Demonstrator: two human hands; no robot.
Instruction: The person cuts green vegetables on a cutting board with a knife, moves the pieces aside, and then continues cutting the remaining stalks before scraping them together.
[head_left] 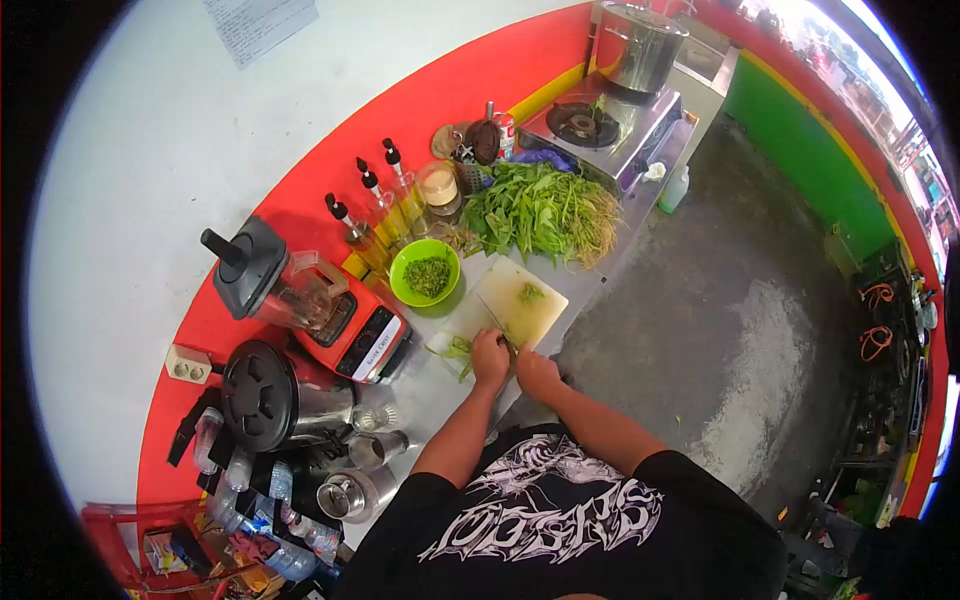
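A pale cutting board [547, 308] lies on the counter in front of me, with a small heap of chopped greens [530, 292] on it. My left hand [490, 358] is closed around a bunch of leafy green stalks [456, 348] that stick out to its left. Beside it, my right hand [539, 376] is wrapped around the handle of a knife [490, 311], whose blade angles across the board, away from me and to the left. The handle is mostly hidden by my fingers. Just beyond the board's left side stands a lime-green bowl [398, 282] holding finely chopped greens [427, 276].
A large pile of leafy greens [540, 208] lies behind the board, before a gas stove [590, 125] with a tall pot [645, 50]. Pump bottles [378, 205], a jar [440, 188] and a red blender [350, 335] line the wall. Glass jugs [350, 494] stand at lower left.
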